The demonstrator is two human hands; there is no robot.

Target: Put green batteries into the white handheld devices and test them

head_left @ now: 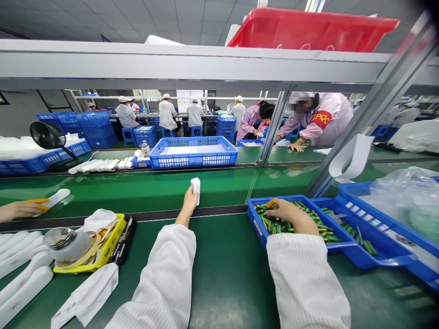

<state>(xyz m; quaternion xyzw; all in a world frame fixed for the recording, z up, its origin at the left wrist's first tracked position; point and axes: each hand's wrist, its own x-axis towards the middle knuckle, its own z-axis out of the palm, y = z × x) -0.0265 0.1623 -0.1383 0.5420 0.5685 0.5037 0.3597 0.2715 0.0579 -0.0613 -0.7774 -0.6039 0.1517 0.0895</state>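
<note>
Left hand [190, 199]: stretched far over the belt, pinching a small white part [195, 188] upright at its fingertips.
Right hand [291, 214]: fingers curled down into the green pieces [327, 233] in the blue tray [256, 224], to the right; whether it grips one, I cannot tell.
Relation: white part lies left of the tray, apart from it.
Writing: "IPQC" on a co-worker's red armband [320, 119], far right.

The belt [137, 192] is glossy green, smooth. At 12 o'clock the left hand [188, 203] holds a matt white plastic part [195, 186]. At 3 o'clock the right hand [291, 214] rests on shiny green pieces [329, 233] in a blue plastic tray [255, 224]. Both sleeves [164, 278] are striped white cloth. At 9 o'clock sits a polished metal lid [60, 237].
</note>
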